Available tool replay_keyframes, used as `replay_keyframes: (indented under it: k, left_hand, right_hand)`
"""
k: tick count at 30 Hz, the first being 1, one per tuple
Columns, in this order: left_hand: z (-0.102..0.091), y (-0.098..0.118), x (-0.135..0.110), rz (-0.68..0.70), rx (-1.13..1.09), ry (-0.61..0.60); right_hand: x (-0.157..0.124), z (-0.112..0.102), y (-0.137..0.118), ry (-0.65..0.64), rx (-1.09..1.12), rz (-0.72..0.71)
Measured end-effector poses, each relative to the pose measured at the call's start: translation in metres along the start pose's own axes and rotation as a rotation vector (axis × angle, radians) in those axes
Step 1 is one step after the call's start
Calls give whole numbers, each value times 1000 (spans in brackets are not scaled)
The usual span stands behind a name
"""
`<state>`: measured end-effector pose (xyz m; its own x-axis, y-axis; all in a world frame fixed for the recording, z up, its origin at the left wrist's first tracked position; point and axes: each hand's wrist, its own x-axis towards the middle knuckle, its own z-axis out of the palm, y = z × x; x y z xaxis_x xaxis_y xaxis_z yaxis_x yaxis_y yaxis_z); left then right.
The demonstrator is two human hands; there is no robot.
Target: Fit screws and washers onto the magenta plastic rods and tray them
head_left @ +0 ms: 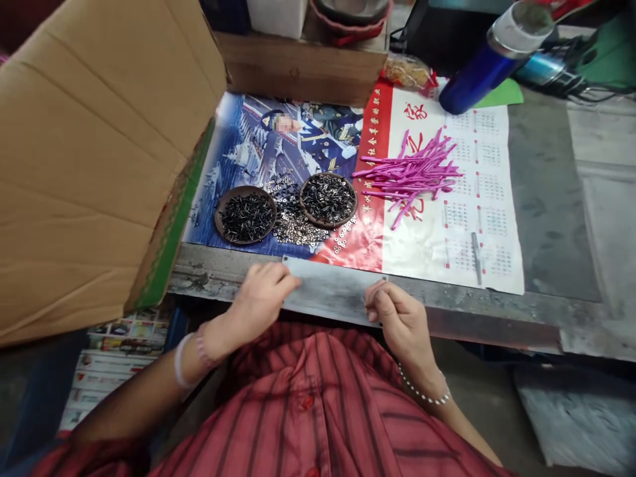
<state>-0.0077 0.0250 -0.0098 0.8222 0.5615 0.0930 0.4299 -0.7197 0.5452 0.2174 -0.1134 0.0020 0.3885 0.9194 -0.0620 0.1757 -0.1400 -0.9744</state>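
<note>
My left hand [261, 298] and my right hand [397, 318] grip the two ends of a flat grey metal plate [330, 291] at the near table edge, fingers curled over it. Beyond it, on a calendar poster [472, 199], stand two round brown dishes: the left dish [245, 214] holds black screws, the right dish [328, 199] holds dark small parts. Silver washers [295, 228] lie scattered between them. A pile of pink plastic strips [412, 175] lies to the right.
A large open cardboard box flap [99, 152] rises at the left. A blue bottle [489, 63] lies at the back right, a wooden box [303, 66] behind the poster. Bare grey tabletop [561, 212] stretches to the right.
</note>
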Motion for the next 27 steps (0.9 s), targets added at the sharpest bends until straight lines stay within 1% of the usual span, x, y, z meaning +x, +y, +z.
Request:
replay_keyframes:
  k: [1,3,5,6,8,9,11,12,13,14,16,17,19,20,21,23,25,27]
  left_hand:
    - [11,10,12,61,20,-46]
    - [34,34,37,169,-27,-104]
    - [47,48,52,234,-98,-131]
    - [47,48,53,254,-114,-137]
    - [36,36,43,252,-97,-135]
    - [27,26,34,221,-69,-100]
    - [11,7,18,84,-9,-64]
    - [6,2,14,44,11,-51]
    - [6,2,13,30,28,-51]
    - [9,5,15,43,32,-60]
    - [22,21,26,87,7,-88]
    - [30,30,33,107,-27,-105]
    - [40,45,44,101,-165,-91]
    - [40,49,45,63,-272,-61]
    - [38,52,45,-4,-402,-22]
    - [29,54,38,-205,-696,44]
    - [18,56,28,-428,-960,57]
    - [10,61,21,-589,-1152,47]
  right_hand:
    - [-3,1,-3,-16,-9,-12]
    - [-6,1,-9,-27,-12,-46]
    - [-8,-2,-12,-12,-34,-75]
    - [-10,-6,-12,6,-41,-81]
    - [-13,-15,-10,60,-33,-80]
    - [-15,-20,-8,83,-19,-73]
    - [-16,-27,-4,107,5,-59]
    - [-15,-28,-3,105,6,-53]
    - [-14,-28,-3,90,3,-50]
    - [-12,-27,-4,62,-3,-56]
    - [-9,-21,-7,-4,-28,-94]
    - [-7,-18,-9,-28,-45,-123]
    - [-7,-12,-12,-49,-84,-170]
    - [-7,-10,-13,-48,-107,-181]
    - [-8,-8,-12,-45,-130,-184]
    - [-9,-4,-9,-55,-177,-182]
    - [-8,1,-6,-84,-213,-187]
    - [-4,9,-5,-109,-229,-219]
